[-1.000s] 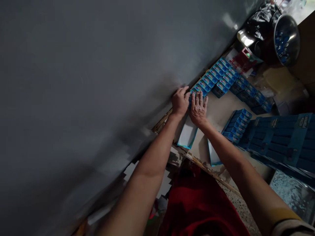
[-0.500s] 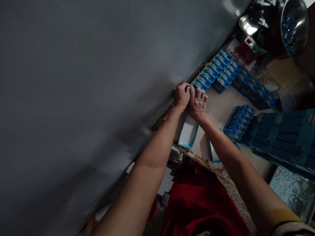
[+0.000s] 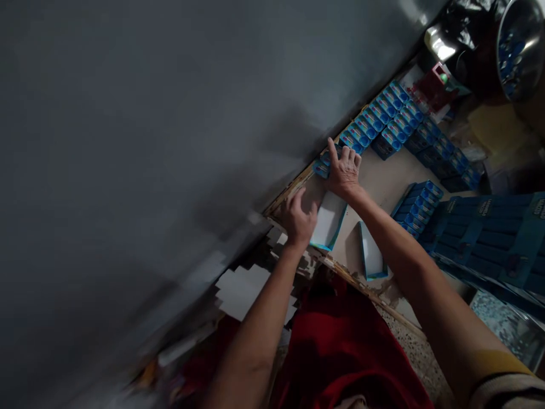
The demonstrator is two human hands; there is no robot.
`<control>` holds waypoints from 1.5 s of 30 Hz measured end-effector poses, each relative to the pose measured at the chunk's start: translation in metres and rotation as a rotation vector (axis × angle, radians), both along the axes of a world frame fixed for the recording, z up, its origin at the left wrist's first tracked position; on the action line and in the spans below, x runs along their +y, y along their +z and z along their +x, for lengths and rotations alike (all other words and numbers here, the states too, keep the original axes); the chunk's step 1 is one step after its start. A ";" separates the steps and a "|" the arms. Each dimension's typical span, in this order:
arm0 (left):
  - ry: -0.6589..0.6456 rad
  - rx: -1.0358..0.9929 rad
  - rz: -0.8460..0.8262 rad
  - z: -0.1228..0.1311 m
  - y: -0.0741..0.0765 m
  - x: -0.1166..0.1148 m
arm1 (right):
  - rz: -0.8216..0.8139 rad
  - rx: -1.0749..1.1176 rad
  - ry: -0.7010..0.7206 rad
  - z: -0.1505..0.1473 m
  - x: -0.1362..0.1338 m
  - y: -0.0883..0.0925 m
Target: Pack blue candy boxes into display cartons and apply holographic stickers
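Dim grey wall [image 3: 170, 113] fills the far-left side of the view, and a pale worktop [image 3: 383, 182] runs along its foot. The right hand [image 3: 344, 170] lies palm-down on the worktop with fingers spread, its grip released and flat; the fingertips press on the small blue boxes [image 3: 321, 167] that sit against the wall. Beyond those fingertips a double row of blue boxes [image 3: 377, 120] stretches away along the wall. The left hand [image 3: 298, 218], blurred, hovers nearer the body than the right one, its grip released with fingers loosely curved and nothing in it. Just to the right of this hand lies an open white-lined tray [image 3: 328, 222], directly below the right wrist; whether the hand touches its edge cannot be told. A second open tray [image 3: 371, 258] stands on its side under the right forearm. Further right of the right hand are a block of blue boxes [image 3: 419, 205] and then large blue cartons [image 3: 489, 238]. Well beyond both hands, at the far corner, a steel bowl [image 3: 522, 34] holds blue pieces. Below the arms a red cloth [image 3: 340, 352] covers the lap.
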State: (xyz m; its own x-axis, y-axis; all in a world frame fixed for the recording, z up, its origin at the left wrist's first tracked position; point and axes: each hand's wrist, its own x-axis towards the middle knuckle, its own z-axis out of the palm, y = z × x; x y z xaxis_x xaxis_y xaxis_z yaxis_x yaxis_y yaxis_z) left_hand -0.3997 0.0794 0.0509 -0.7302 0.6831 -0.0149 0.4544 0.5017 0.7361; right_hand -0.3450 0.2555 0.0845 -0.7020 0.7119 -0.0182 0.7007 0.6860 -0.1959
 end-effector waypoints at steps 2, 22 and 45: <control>-0.088 -0.025 -0.165 0.019 -0.012 -0.030 | 0.020 0.014 0.002 0.014 -0.003 0.011; -0.323 -0.095 -0.555 0.006 -0.025 -0.005 | -0.326 0.430 0.089 0.108 -0.045 0.012; -0.281 -0.175 -0.237 0.016 -0.041 -0.006 | -0.183 0.001 0.199 0.068 -0.003 0.030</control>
